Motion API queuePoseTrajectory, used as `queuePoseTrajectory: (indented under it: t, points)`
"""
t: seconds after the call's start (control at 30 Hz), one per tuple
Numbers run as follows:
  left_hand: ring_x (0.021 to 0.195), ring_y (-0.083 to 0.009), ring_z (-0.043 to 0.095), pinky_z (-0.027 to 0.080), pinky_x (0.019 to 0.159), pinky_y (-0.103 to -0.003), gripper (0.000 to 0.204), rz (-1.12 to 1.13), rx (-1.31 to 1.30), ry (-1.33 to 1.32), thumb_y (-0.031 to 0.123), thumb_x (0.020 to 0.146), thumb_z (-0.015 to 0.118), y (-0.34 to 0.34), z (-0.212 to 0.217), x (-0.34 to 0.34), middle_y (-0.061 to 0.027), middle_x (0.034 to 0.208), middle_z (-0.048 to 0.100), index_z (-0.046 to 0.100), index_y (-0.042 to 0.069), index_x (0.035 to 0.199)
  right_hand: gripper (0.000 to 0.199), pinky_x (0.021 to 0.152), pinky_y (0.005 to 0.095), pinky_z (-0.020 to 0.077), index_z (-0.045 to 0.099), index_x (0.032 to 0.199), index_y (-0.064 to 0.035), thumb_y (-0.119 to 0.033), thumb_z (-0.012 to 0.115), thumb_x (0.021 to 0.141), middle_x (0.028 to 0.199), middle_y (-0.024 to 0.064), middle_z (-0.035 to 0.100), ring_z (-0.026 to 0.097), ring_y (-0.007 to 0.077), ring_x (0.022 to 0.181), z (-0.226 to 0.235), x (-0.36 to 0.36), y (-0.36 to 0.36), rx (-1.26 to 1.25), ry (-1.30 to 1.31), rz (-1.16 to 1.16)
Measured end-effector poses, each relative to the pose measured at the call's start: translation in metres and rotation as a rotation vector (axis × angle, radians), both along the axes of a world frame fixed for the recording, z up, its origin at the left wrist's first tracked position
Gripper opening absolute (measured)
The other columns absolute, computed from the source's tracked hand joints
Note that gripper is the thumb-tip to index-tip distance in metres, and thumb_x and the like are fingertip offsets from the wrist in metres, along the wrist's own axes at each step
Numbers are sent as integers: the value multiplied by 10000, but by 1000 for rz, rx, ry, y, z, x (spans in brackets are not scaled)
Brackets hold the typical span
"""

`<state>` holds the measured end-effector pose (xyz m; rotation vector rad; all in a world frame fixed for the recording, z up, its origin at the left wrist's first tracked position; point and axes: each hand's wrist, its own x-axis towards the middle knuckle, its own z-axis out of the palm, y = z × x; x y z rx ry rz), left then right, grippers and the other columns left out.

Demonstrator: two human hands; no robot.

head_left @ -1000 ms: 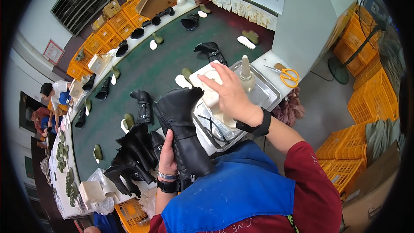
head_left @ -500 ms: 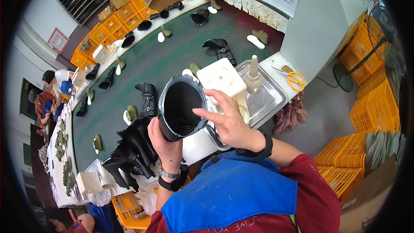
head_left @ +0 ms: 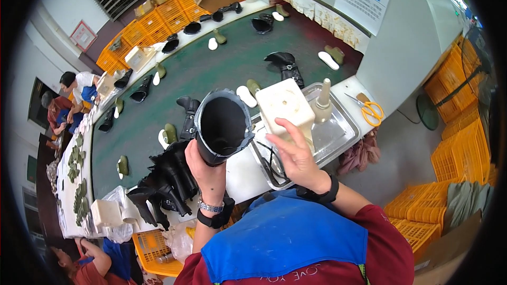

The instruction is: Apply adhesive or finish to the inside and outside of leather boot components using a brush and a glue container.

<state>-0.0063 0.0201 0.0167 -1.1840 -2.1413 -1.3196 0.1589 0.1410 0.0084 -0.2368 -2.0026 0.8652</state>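
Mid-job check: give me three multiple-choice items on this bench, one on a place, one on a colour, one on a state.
1. Where do the scissors lie?
A. On the white counter beside the metal tray
B. Inside the boot
C. On the floor

2. What colour are the scissor handles?
A. Blue
B. Yellow-orange
C. Black

3. How does the left hand hold the black boot?
A. Flat on the belt
B. Sole toward the camera
C. Raised, with its open top toward the camera

Key: 1 A, they rest right of the tray; 2 B, the handle loops show it; 3 C, the dark hollow shaft faces up.
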Motion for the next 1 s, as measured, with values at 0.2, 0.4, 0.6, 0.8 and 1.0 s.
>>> queuePoseTrajectory:
  t: [0.2, 0.4, 0.6, 0.8, 1.0]
  points:
    - [873, -247, 535, 420, 781, -326, 464, -5, 39, -515, 72, 621, 732, -22, -12, -9, -133, 927, 534, 480, -3, 1004, 252, 789, 249, 423, 551, 1068, 40, -18, 520, 825, 1006, 91, 538, 531, 142, 899, -19, 7, -2, -594, 30, 5]
    - [875, -137, 564, 446, 808, -282, 326, -384, 429, -1290, 55, 752, 636, -40, -5, -9, -52, 967, 590, 523, 13, 1055, 129, 568, 176, 381, 574, 874, 24, -93, 523, 857, 705, 0, 521, 459, 47, 618, -28, 5, 0, -770, -52, 59]
    - [865, -170, 595, 473, 805, -305, 238, -546, 580, -1643, 139, 830, 547, -77, -9, -26, -78, 958, 610, 554, -14, 1012, 368, 417, 192, 219, 419, 596, -60, -241, 434, 916, 507, -61, 350, 292, 18, 452, -26, -24, -15, -802, -54, 79]
    - [960, -171, 569, 457, 854, -314, 342, -854, 550, -1755, 161, 829, 554, -116, -18, -41, -87, 1069, 574, 495, 3, 1126, 369, 444, 202, 248, 400, 577, -71, -201, 422, 922, 500, -29, 363, 313, 49, 455, -23, -49, -30, -893, 12, 176]
    - [1087, -171, 482, 375, 936, -319, 754, -1124, 210, -1736, 156, 668, 727, -156, -37, -71, -73, 1215, 471, 315, 24, 1285, 219, 553, 201, 342, 489, 689, -40, -143, 491, 882, 630, 4, 477, 420, 61, 577, -16, -82, -60, -824, 7, 138]
